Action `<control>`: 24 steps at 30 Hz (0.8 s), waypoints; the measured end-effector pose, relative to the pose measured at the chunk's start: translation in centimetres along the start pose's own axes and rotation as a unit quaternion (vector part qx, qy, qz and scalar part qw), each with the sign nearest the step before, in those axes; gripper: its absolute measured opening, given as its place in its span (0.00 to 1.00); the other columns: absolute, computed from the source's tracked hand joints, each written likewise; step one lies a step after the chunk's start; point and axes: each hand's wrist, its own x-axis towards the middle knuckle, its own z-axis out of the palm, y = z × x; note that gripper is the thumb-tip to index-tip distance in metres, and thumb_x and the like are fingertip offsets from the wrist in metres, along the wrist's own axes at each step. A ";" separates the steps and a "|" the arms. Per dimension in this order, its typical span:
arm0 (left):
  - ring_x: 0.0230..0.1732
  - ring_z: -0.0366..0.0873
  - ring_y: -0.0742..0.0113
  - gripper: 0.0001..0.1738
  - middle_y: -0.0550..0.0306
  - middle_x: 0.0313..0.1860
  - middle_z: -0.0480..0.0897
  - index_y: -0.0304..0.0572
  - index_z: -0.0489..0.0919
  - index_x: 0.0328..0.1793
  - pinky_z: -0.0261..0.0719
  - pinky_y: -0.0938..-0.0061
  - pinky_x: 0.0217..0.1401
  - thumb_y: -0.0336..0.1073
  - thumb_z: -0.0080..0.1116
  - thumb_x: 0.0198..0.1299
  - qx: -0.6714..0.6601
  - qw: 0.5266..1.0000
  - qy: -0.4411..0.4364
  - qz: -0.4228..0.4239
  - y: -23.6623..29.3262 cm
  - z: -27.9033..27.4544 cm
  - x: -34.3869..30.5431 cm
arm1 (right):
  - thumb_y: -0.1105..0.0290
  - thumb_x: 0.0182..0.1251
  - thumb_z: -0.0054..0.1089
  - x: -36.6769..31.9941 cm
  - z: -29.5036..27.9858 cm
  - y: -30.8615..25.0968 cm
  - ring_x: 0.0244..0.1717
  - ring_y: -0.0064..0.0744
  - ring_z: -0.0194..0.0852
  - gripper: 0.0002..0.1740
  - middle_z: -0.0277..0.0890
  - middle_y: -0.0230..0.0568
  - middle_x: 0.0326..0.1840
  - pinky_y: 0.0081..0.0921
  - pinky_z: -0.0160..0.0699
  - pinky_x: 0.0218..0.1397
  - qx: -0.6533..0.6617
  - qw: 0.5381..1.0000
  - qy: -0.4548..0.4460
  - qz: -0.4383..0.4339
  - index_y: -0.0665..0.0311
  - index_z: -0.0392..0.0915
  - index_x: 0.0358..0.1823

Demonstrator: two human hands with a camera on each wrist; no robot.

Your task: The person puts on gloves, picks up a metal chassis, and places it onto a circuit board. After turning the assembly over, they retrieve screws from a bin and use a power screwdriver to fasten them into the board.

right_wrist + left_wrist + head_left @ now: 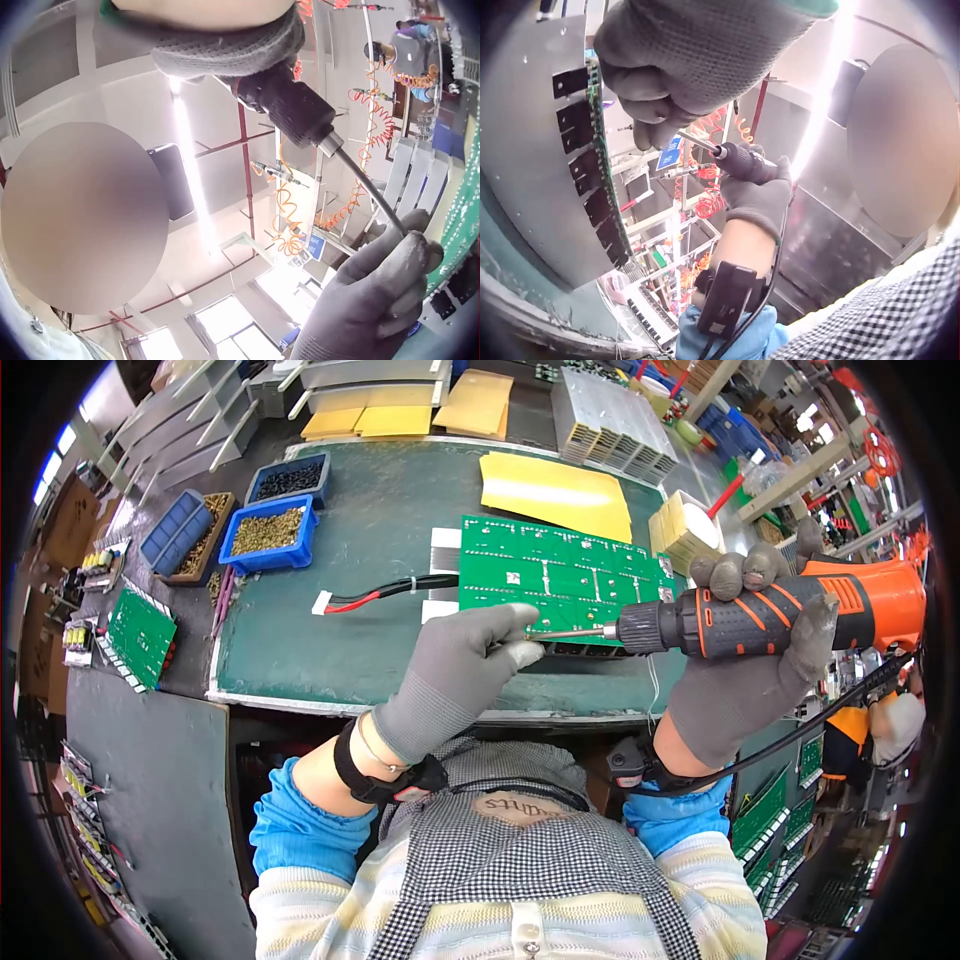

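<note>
My gloved right hand [745, 695] grips an orange and black electric screwdriver [850, 600], held level with its long metal bit [575, 633] pointing left. At the far end of that bit, my gloved left hand [450, 665] pinches the tip between thumb and forefinger. I cannot tell whether a screw sits between those fingertips. Just beyond both hands lies a green circuit board [545, 575], with a black and red cable [385, 592] running from its left side to a white connector. In the left wrist view, black tabbed parts [585, 172] line the edge of a grey metal plate [525, 150].
Blue bins of brass-coloured small parts [266, 536] and black small parts [290, 478] stand at the back left. A yellow sheet [555, 495] lies behind the board. Another green board [140, 635] is at the far left. The screwdriver's black cord [800, 730] runs below the right hand.
</note>
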 end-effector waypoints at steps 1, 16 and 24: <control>0.34 0.77 0.76 0.24 0.57 0.32 0.83 0.32 0.77 0.60 0.76 0.78 0.41 0.29 0.66 0.55 -0.001 1.000 0.006 -0.011 -0.1 -0.5 -0.1 | 0.48 0.67 0.53 0.1 0.4 0.4 0.33 0.36 0.77 0.35 0.73 0.41 0.34 0.46 0.78 0.49 0.002 1.000 -0.005 -0.003 0.64 0.57 0.65; 0.40 0.72 0.77 0.28 0.58 0.46 0.73 0.26 0.64 0.69 0.71 0.87 0.40 0.27 0.51 0.63 -0.379 0.909 0.084 -0.153 -5.9 -7.7 -0.8 | 0.54 0.64 0.60 0.7 3.2 5.4 0.32 0.36 0.77 0.34 0.73 0.41 0.33 0.45 0.79 0.46 -0.056 0.996 -0.064 0.007 0.65 0.60 0.64; 0.49 0.79 0.65 0.20 0.46 0.52 0.75 0.25 0.63 0.66 0.84 0.81 0.48 0.23 0.41 0.69 -0.604 0.762 0.173 -0.157 -6.6 -7.4 0.8 | 0.39 0.59 0.61 3.7 3.0 6.3 0.30 0.32 0.73 0.32 0.71 0.37 0.31 0.36 0.73 0.40 -0.025 0.926 -0.366 0.092 0.66 0.70 0.38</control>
